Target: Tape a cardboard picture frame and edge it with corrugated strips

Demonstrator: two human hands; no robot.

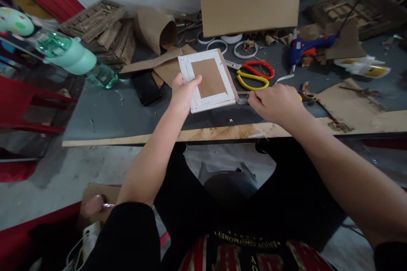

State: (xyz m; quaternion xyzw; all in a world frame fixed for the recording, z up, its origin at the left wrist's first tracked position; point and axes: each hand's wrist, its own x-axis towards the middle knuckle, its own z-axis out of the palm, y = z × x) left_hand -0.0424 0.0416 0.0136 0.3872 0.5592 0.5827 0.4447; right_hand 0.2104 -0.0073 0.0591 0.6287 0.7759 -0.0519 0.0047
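My left hand (187, 89) grips a cardboard panel (210, 77) by its left side, the thumb lying across the front. White strips form a square border around the panel's bare brown middle. Close to the panel's lower right corner, my right hand (276, 101) is closed around what looks like a utility knife (243, 100); its grey tip shows past the fingers, and most of it is hidden. Just beyond the right hand lie scissors (254, 77) with one red and one yellow handle.
A blue glue gun (310, 48) and a white tape dispenser (364, 67) lie at the right. Rings of white strip (246, 49) sit behind the scissors. At the left are a black phone (146, 87), a green bottle (76, 59) and stacked corrugated frames (110, 42). A cardboard sheet (249, 0) stands behind.
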